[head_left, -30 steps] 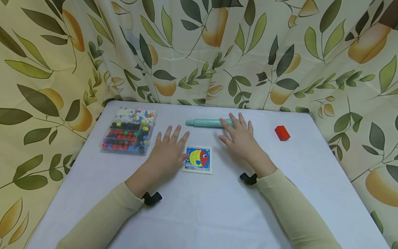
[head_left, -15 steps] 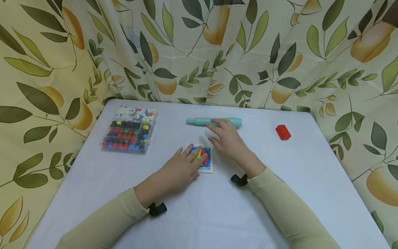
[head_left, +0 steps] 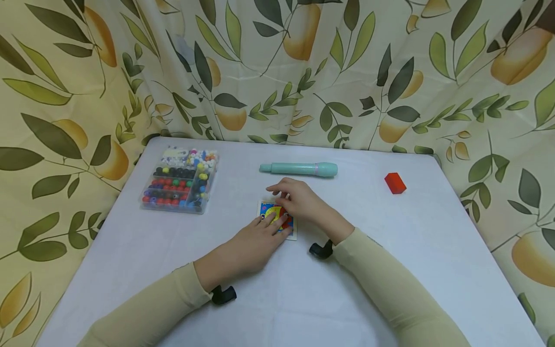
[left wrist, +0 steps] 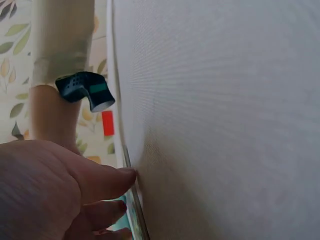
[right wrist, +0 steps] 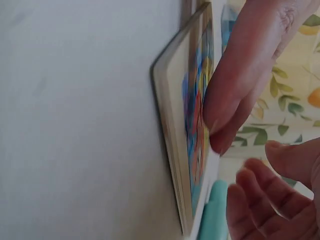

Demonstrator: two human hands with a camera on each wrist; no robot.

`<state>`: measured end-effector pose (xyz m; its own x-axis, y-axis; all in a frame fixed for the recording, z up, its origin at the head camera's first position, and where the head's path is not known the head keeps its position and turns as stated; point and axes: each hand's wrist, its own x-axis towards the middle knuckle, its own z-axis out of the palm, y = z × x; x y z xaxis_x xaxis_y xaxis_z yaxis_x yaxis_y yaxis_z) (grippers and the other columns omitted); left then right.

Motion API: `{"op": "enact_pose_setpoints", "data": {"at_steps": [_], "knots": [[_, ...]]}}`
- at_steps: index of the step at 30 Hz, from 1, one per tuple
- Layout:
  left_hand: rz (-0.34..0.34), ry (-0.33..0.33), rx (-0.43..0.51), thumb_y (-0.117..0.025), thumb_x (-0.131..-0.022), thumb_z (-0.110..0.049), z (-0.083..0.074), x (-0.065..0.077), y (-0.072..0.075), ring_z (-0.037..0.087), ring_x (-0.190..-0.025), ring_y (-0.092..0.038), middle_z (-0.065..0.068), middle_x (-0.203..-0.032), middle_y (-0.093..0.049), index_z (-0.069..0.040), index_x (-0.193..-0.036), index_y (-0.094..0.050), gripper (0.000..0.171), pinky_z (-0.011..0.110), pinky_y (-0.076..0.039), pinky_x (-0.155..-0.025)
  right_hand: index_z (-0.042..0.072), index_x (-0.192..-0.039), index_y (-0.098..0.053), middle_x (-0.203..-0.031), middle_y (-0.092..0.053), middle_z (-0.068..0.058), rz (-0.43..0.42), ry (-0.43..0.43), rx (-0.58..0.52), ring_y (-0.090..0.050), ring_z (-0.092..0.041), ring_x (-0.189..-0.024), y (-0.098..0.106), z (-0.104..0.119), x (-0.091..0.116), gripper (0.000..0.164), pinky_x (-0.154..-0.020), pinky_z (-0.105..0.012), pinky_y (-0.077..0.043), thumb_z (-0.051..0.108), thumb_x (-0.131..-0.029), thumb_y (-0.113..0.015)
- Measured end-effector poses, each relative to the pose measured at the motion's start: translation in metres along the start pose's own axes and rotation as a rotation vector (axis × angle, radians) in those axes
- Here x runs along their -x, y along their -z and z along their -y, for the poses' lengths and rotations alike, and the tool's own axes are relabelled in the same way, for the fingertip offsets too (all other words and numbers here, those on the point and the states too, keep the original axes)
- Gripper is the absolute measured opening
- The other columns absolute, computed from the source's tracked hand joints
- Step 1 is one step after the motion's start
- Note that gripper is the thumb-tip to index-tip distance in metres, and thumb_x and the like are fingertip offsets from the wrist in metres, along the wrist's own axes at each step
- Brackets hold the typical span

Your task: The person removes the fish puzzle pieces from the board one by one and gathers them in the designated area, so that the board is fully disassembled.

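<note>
Clearly, the main thing was the fish board (head_left: 270, 210), a small flat board with a yellow and red fish on blue ground, which lay on the worktop (head_left: 277, 303). The left hand (head_left: 257, 241) had come to no grip on it: its fingers were quite straight and a little spread, resting on the picture and hiding much of the fish. The right hand (head_left: 300, 199) was over the far right corner of the fish board, with loosely bent fingers; it held nothing, and in its wrist view it appeared apart from the board.

As for writing, the green marker (head_left: 292, 168), just beyond the fish board, carried a narrow band near its right end, but its marks were too small to read. The bead box (head_left: 171, 209), to the left of the fish board and farther than it, had compartments of red, black, yellow, blue and white beads; any letters on the white ones could not be read. Well to the right of the fish board, also farther, lay the red block (head_left: 395, 183). Each wrist, nearer than the fish board, wore a black device. Behind everything, beyond the fish board, hung the curtain (head_left: 264, 53) with leaves and orange fruits.
</note>
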<state>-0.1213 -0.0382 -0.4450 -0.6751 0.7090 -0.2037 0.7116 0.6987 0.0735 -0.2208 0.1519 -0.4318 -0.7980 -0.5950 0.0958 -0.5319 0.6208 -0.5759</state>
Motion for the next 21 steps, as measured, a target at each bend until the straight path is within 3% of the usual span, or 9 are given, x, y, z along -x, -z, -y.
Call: {"op": "enact_pose_setpoints", "data": {"at_steps": [8, 15, 21], "knots": [[0.021, -0.004, -0.009, -0.047, -0.115, -0.022, 0.001, 0.0, 0.001, 0.031, -0.166, -0.031, 0.008, -0.175, -0.037, -0.017, -0.166, -0.044, 0.052, 0.053, -0.036, -0.13, 0.012, -0.135, -0.076, -0.116, -0.077, -0.006, 0.062, -0.098, -0.11, -0.071, -0.023, -0.104, -0.013, -0.003, -0.01, 0.032, -0.094, -0.038, -0.061, 0.005, -0.104, -0.068], [0.023, 0.005, -0.011, -0.051, -0.113, -0.018, 0.004, -0.003, 0.004, 0.029, -0.165, -0.034, 0.004, -0.174, -0.04, -0.02, -0.165, -0.046, 0.052, 0.052, -0.038, -0.129, 0.014, -0.13, -0.078, -0.112, -0.077, -0.004, 0.067, -0.229, -0.188, -0.067, -0.02, -0.095, -0.018, -0.008, -0.016, 0.029, -0.081, -0.029, -0.056, 0.006, -0.105, -0.067], [0.01, 0.011, -0.01, -0.054, -0.112, -0.017, 0.005, -0.006, -0.002, 0.027, -0.164, -0.035, 0.003, -0.173, -0.042, -0.022, -0.164, -0.048, 0.053, 0.05, -0.039, -0.128, 0.015, -0.129, -0.079, -0.115, -0.077, -0.004, 0.109, -0.233, -0.183, -0.065, -0.019, -0.098, -0.018, -0.009, -0.016, 0.03, -0.083, -0.028, -0.054, 0.004, -0.104, -0.066]]}}
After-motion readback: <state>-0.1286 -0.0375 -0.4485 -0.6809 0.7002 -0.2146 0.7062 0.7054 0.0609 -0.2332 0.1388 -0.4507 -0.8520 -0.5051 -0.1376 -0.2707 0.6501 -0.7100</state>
